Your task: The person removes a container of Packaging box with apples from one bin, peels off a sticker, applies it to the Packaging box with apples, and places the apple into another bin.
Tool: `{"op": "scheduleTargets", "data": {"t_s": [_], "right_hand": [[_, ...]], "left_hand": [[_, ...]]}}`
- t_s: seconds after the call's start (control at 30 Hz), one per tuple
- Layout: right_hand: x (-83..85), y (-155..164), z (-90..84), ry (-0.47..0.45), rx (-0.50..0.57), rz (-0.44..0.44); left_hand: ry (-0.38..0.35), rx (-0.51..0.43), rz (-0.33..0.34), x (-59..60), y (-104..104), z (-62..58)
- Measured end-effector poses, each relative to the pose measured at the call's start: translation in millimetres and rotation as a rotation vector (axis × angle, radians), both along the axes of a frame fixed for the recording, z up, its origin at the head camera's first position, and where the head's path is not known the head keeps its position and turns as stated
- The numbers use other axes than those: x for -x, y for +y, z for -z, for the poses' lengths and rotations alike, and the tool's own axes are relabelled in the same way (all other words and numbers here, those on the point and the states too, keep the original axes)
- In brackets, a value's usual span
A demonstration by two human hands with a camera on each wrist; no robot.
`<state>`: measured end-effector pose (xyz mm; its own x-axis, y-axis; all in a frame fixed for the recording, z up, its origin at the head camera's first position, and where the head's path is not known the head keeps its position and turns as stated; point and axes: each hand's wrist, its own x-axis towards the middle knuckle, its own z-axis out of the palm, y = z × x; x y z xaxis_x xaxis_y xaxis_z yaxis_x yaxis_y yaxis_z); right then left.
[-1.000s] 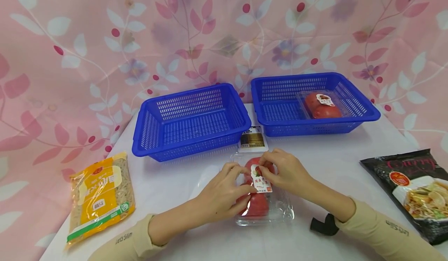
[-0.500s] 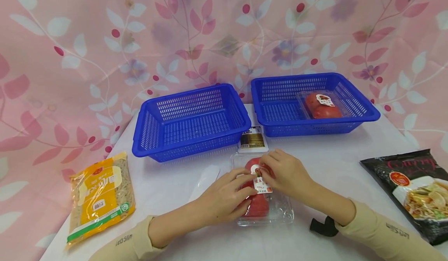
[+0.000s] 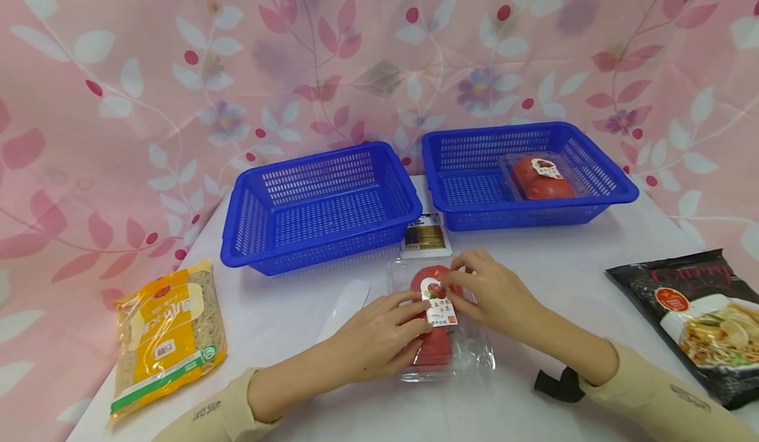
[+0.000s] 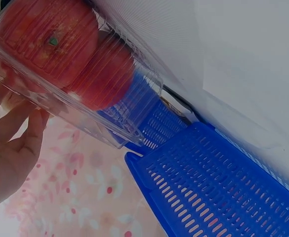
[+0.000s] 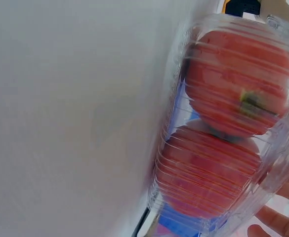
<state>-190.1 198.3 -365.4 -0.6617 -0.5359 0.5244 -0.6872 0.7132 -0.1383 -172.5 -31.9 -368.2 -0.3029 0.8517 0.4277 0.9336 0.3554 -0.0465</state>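
Note:
A clear plastic box (image 3: 474, 352) with red tomatoes inside rests on the white table, in front of the baskets. On its lid lies a white printed label (image 3: 441, 311) with a red fruit picture. My left hand (image 3: 378, 338) lies at the left side of the box, its fingertips touching the label's left edge. From the right, my right hand (image 3: 493, 289) reaches over the lid, thumb and fingers apart beside the label's upper part. The left wrist view shows two tomatoes (image 4: 50, 42) through the ribbed wall, with fingers (image 4: 33, 133) at the lid.
Behind stand two blue baskets: the left basket (image 3: 332, 248) and the right basket (image 3: 536, 217), which holds another tomato box (image 3: 544, 178). A small white-and-brown packet (image 3: 425, 236) lies between them. A yellow noodle bag (image 3: 168, 340) lies left, a black curry packet (image 3: 690, 323) right, a black strap (image 3: 559, 385) near the right sleeve.
My right thumb and fingers have moved from over the label's upper part to its right side and spread apart, so more of the label shows. My left hand has barely moved.

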Motion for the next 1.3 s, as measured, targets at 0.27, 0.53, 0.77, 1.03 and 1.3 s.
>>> {"op": "scheduleTargets", "data": {"t_s": [0.27, 0.53, 0.77, 1.03, 1.3], "right_hand": [[-9.6, 4, -1.3, -0.093, -0.013, -0.026], [-15.5, 8, -2.7, -0.182, -0.042, 0.026], [-18.2, 12, -4.5, -0.202, -0.061, 0.065], [-22.3, 13, -4.8, -0.209, -0.072, 0.081], [-30.2, 13, -1.5, -0.365, -0.046, 0.116]], "left_hand": [[-0.02, -0.026, 0.003, 3.4, 0, 1.1], [-0.014, 0.015, -0.034, 0.4, -2, 4.4], [-0.011, 0.007, -0.063, -3.3, -9, 8.2], [-0.235, 0.134, -0.167, -2.1, -22, 10.4], [-0.497, 0.156, -0.253, -5.3, -25, 10.5]]}}
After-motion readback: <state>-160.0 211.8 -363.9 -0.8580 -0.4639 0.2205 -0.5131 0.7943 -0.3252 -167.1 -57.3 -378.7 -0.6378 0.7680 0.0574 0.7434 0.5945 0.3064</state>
